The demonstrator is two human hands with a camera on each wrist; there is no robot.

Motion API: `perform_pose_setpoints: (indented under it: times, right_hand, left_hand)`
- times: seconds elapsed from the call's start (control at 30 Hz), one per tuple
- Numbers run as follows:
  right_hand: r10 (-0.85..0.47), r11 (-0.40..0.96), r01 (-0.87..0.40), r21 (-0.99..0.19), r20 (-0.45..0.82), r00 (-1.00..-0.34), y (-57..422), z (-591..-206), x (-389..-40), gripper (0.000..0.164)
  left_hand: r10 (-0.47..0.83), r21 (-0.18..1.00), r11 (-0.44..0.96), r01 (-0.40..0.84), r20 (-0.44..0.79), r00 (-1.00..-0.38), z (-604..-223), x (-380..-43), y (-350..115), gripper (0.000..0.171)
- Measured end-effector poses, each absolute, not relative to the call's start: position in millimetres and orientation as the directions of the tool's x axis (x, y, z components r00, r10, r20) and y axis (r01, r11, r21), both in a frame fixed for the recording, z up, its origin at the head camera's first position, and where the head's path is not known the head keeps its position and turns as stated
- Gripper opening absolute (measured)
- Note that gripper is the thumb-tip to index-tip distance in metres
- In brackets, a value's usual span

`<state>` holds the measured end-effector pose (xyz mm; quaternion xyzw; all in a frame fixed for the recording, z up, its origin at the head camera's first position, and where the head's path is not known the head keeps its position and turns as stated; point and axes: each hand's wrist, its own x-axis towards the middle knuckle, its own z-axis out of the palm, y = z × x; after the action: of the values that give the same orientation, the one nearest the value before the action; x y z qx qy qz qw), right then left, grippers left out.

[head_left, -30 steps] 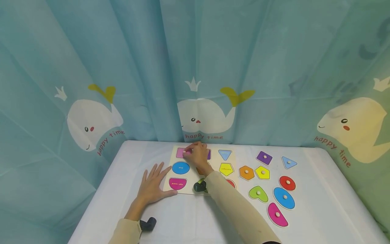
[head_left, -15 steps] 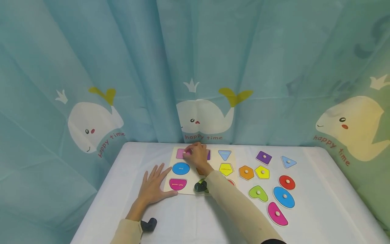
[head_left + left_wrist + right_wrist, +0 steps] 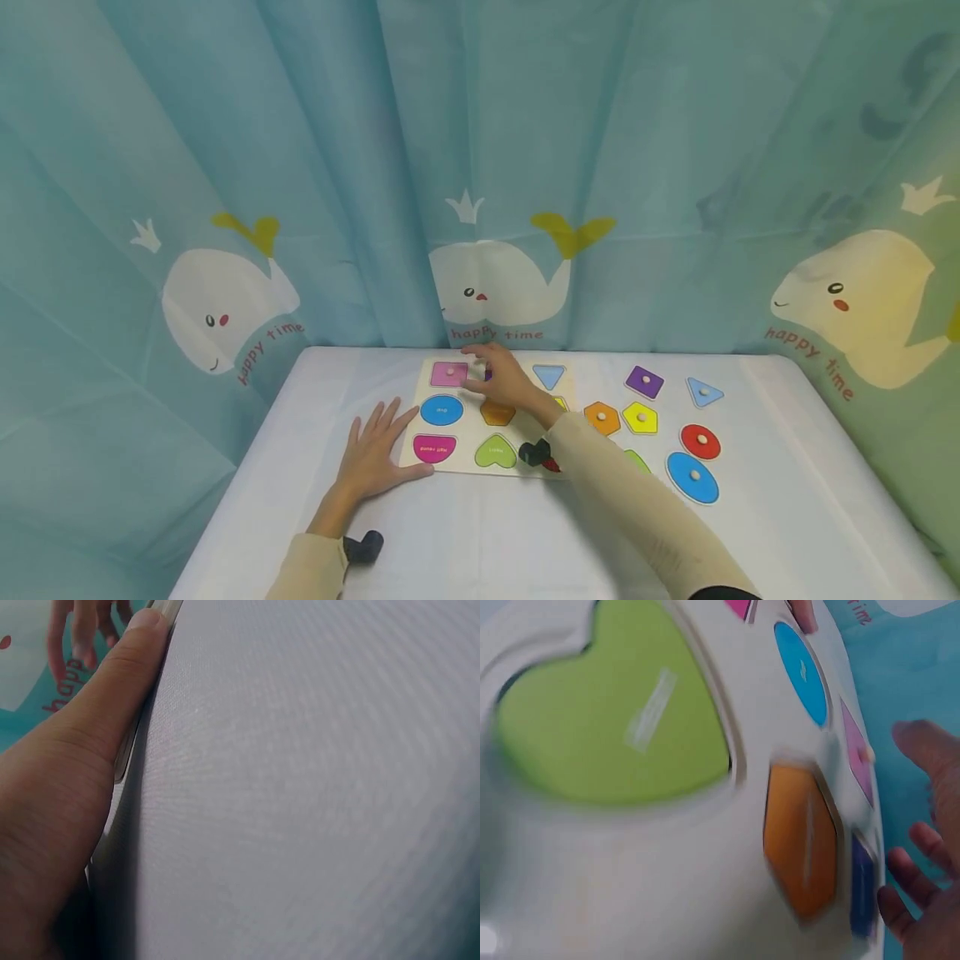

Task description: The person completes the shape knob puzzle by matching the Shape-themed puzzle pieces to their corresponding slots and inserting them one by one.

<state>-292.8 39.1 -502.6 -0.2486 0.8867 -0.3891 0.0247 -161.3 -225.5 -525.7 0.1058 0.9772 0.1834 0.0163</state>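
A cream shape puzzle board (image 3: 467, 433) lies near the far table edge. In its far left recess sits a pink rectangle piece (image 3: 450, 374) with a small knob. My right hand (image 3: 506, 379) hovers just right of that piece, over the board; its fingers are loosely parted and apart from the knob, as the right wrist view also shows. Fingers spread, my left hand (image 3: 375, 458) lies at the board's left side, and its thumb (image 3: 120, 679) touches the front corner. Oval, half round, heart and hexagon recesses show; my right arm partly hides others.
Several knobbed pieces lie right of the board: purple rectangle (image 3: 644, 382), light blue triangle (image 3: 704, 392), orange hexagon (image 3: 602, 419), yellow pentagon (image 3: 641, 418), red circle (image 3: 700, 442) and blue oval (image 3: 692, 478). My right sleeve (image 3: 637, 508) partly covers a green piece. A curtain (image 3: 360, 167) hangs behind.
My right hand has let go of the pink rectangle's knob and moved right. The piece stays in its recess. My right forearm now hides the magenta half round piece. My left hand stays put.
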Motion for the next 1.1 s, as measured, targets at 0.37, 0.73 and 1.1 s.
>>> perform_pose_setpoints:
  times: [0.37,0.73,1.1]
  right_hand:
    - [-0.424,0.488,-0.400,-0.776,0.191,-0.885,125,-480,-279,0.066]
    - [-0.270,0.575,-0.328,-0.749,0.204,-0.941,223,-479,-262,0.064]
    - [-0.051,0.650,-0.107,-0.752,0.098,-0.994,290,-499,-245,0.068]
  left_hand:
    - [0.218,0.381,0.900,0.212,0.029,-0.976,-531,-161,-226,0.103]
    - [0.218,0.394,0.896,0.203,0.008,-0.976,-530,-166,-224,0.103]
    - [0.213,0.388,0.897,0.212,0.041,-0.976,-532,-165,-226,0.102]
